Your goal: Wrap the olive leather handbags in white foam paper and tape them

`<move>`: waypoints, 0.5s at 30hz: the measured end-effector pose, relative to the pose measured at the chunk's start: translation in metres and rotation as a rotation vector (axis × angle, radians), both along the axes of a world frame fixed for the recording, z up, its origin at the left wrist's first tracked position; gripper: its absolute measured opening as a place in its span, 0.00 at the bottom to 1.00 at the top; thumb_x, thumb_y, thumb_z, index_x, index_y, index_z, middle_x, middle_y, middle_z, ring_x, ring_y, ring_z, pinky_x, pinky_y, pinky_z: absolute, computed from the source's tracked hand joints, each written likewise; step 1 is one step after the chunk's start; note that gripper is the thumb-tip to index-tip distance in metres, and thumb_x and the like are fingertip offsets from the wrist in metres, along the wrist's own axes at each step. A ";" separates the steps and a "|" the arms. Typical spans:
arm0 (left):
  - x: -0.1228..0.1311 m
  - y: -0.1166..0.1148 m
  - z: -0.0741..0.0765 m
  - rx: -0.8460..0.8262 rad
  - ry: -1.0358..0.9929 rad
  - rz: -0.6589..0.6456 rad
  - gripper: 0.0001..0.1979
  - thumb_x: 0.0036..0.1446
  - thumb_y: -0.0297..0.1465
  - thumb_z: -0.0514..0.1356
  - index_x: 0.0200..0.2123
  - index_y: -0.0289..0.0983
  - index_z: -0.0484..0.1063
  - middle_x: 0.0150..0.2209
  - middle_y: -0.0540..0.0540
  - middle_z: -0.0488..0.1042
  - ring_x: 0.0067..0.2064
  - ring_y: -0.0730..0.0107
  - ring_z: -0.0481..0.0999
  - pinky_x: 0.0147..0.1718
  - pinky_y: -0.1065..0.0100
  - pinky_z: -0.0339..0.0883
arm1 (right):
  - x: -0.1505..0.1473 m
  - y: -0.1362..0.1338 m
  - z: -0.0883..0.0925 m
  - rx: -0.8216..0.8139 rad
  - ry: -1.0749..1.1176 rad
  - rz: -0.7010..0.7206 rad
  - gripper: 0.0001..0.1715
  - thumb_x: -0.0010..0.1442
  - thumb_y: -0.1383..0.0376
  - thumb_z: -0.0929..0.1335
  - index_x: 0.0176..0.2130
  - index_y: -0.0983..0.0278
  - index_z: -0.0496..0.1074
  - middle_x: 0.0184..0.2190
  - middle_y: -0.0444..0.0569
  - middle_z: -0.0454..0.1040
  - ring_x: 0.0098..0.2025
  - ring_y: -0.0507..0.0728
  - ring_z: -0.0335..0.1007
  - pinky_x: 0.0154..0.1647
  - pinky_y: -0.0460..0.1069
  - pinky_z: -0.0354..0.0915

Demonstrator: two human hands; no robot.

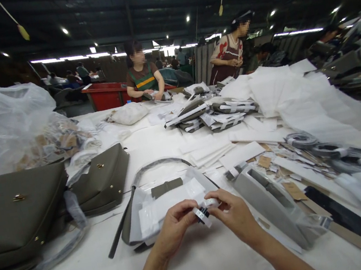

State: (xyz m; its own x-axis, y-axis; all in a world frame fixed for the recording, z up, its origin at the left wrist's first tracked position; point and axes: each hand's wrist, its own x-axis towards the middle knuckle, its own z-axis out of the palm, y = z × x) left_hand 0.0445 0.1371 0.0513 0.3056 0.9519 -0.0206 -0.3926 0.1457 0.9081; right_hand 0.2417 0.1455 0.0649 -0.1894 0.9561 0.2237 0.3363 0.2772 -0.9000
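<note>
Between my two hands is a small black-and-white piece (202, 214) with a pale strip hanging from it; I cannot make out its exact kind. My left hand (175, 228) pinches its left side between thumb and fingers. The fingers of my right hand (233, 211) close on a white part at its right end. Just beyond my hands lies a dark olive handbag (127, 229) on its back, its inside showing white wrapping (169, 203) and an olive flap piece (167, 187). A plastic-wrapped strap (157, 162) arcs over its far side.
Finished-looking olive handbags (22, 215) stand at left beside a clear plastic bag (2, 117) of small packets. At right lie a grey bag part (263, 204), brown tags (294, 191), coiled wrapped straps (347, 152) and white sheets (276, 88). Two people stand across the table behind stacked bag pieces (211, 112).
</note>
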 end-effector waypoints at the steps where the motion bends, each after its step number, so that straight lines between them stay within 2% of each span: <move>1: 0.001 0.000 0.000 -0.005 0.004 0.007 0.09 0.55 0.35 0.67 0.38 0.38 0.78 0.38 0.46 0.75 0.40 0.67 0.73 0.43 0.65 0.69 | -0.001 0.001 0.001 -0.021 0.037 0.017 0.12 0.59 0.60 0.71 0.44 0.60 0.76 0.40 0.48 0.77 0.40 0.57 0.75 0.41 0.50 0.73; 5: 0.007 -0.002 0.000 -0.007 0.048 0.065 0.10 0.57 0.36 0.66 0.41 0.38 0.77 0.42 0.44 0.77 0.44 0.62 0.75 0.45 0.64 0.70 | -0.001 0.000 0.006 -0.061 0.110 0.051 0.16 0.63 0.58 0.68 0.49 0.60 0.75 0.43 0.50 0.77 0.44 0.58 0.75 0.45 0.50 0.73; 10: 0.018 -0.003 0.000 -0.010 0.070 0.136 0.14 0.58 0.38 0.64 0.44 0.38 0.76 0.46 0.42 0.77 0.48 0.57 0.74 0.49 0.58 0.71 | 0.009 -0.005 0.013 -0.023 0.042 0.078 0.18 0.66 0.59 0.67 0.54 0.58 0.72 0.47 0.51 0.76 0.45 0.57 0.75 0.46 0.49 0.72; 15: 0.025 -0.004 0.003 0.025 0.156 0.185 0.15 0.60 0.39 0.62 0.46 0.37 0.74 0.46 0.41 0.76 0.48 0.58 0.74 0.48 0.59 0.71 | 0.020 -0.010 0.015 0.042 -0.040 0.140 0.20 0.69 0.62 0.63 0.59 0.57 0.68 0.46 0.50 0.75 0.42 0.55 0.74 0.46 0.49 0.70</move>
